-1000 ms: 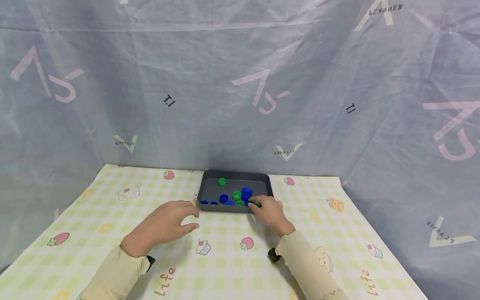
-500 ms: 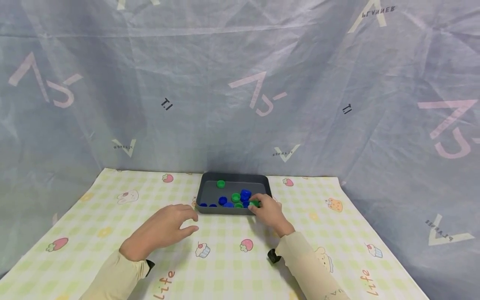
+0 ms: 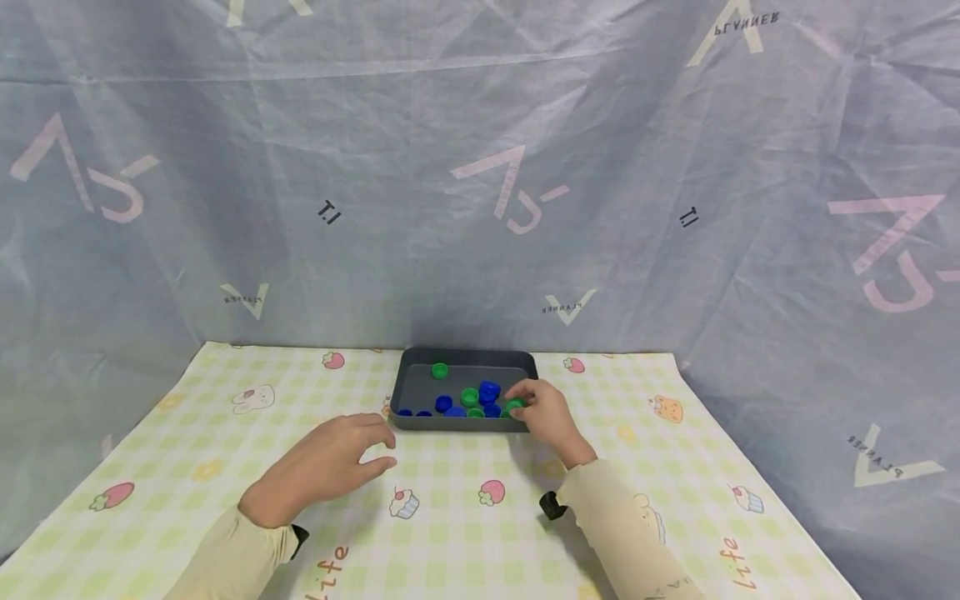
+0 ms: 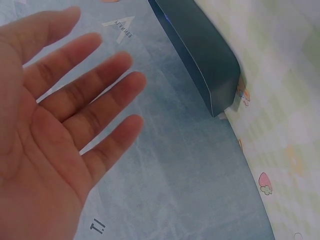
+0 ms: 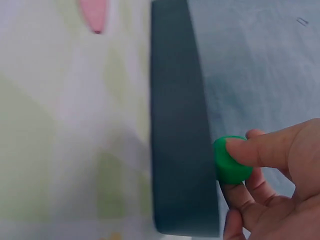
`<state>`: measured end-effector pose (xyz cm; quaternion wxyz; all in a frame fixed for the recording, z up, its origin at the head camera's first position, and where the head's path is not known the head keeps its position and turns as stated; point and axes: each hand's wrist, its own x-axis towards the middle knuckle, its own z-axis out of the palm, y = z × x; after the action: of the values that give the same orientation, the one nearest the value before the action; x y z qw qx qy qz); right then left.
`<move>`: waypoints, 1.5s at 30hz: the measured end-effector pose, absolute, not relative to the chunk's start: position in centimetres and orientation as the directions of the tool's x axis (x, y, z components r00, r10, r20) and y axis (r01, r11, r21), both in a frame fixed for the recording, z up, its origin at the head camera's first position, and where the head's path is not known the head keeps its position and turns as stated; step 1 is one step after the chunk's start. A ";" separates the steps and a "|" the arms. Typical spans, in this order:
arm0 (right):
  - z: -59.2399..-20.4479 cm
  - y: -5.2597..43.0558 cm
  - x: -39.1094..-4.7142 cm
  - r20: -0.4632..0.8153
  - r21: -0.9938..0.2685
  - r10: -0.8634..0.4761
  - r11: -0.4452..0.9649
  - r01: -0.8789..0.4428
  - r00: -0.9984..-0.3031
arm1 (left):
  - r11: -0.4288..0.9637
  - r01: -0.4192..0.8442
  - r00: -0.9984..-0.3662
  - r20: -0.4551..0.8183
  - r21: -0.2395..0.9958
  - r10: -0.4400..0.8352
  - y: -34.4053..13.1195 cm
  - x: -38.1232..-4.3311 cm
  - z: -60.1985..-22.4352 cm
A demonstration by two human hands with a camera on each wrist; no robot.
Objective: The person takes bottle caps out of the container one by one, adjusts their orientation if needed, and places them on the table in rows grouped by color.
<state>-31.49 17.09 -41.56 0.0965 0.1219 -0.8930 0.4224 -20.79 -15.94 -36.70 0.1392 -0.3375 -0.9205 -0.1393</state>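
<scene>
Grey-blue cloth (image 3: 375, 125) hangs behind a checked tablecloth (image 3: 450, 542) in the head view; blue and green caps (image 3: 469, 398) lie in a dark tray (image 3: 416, 385). Left wrist view: the left hand (image 4: 50, 142) spreads loosely near the tray. Right wrist view: the right hand (image 5: 302, 175) pinches a green cap (image 5: 232, 173) at the tray's near side.

Tray (image 3: 465, 424) is plain dark grey, green caps (image 3: 439, 371) are super bright, blue caps (image 3: 444, 404) pretty deep. Tablecloth's (image 3: 450, 550) pale green-and-white check with pink strawberries (image 3: 492, 492). Backdrop's (image 3: 405, 133) greyish blue with pink, cream and black lettering; sleeves (image 3: 232, 554) are beige.
</scene>
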 end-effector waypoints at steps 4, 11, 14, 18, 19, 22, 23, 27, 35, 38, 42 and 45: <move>-40.6 17.8 -31.4 0.274 -0.769 -0.101 0.574 -0.281 -0.956 | 0.725 0.670 -0.721 0.370 0.159 0.586 -15.9 -20.7 -36.8; -38.5 18.7 -30.8 0.344 -0.774 -0.070 0.544 -0.325 -0.936 | 0.735 0.660 -0.730 0.366 0.154 0.578 -15.8 -20.6 -36.6; -37.6 19.2 -30.6 0.380 -0.776 -0.064 0.521 -0.355 -0.923 | 0.734 0.661 -0.729 0.366 0.155 0.579 -15.8 -20.6 -36.7; -36.4 19.7 -29.9 0.385 -0.811 -0.055 0.456 -0.366 -0.921 | 0.728 0.668 -0.723 0.364 0.155 0.587 -15.7 -20.5 -36.8; -36.0 19.7 -29.6 0.384 -0.823 -0.058 0.431 -0.370 -0.921 | 0.725 0.671 -0.721 0.363 0.153 0.590 -15.6 -20.5 -36.8; -35.0 19.9 -28.8 0.399 -0.849 -0.071 0.349 -0.398 -0.914 | 0.721 0.676 -0.716 0.363 0.151 0.596 -15.5 -20.4 -36.9; -34.6 19.9 -28.6 0.409 -0.852 -0.074 0.325 -0.409 -0.910 | 0.720 0.678 -0.715 0.364 0.151 0.597 -15.5 -20.4 -36.9; -33.6 19.9 -27.8 0.453 -0.853 -0.082 0.252 -0.458 -0.888 | 0.714 0.684 -0.708 0.371 0.149 0.601 -15.4 -20.4 -36.8; -32.8 19.4 -27.0 0.507 -0.828 -0.104 0.216 -0.517 -0.856 | 0.715 0.681 -0.712 0.372 0.157 0.596 -15.3 -20.5 -36.9; -32.7 19.1 -26.8 0.524 -0.813 -0.120 0.227 -0.537 -0.843 | 0.729 0.660 -0.736 0.346 0.182 0.581 -15.2 -20.5 -37.0; -32.6 18.9 -26.5 0.537 -0.798 -0.146 0.231 -0.557 -0.830 | 0.748 0.628 -0.771 0.306 0.214 0.559 -15.1 -20.6 -37.0; -32.6 18.7 -26.4 0.530 -0.803 -0.162 0.218 -0.554 -0.832 | 0.763 0.598 -0.797 0.279 0.244 0.535 -15.1 -20.5 -37.0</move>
<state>-26.39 18.71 -32.58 0.1691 0.2351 -0.7618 0.5795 -20.50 -15.12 -37.04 0.0968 -0.3035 -0.9339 -0.1623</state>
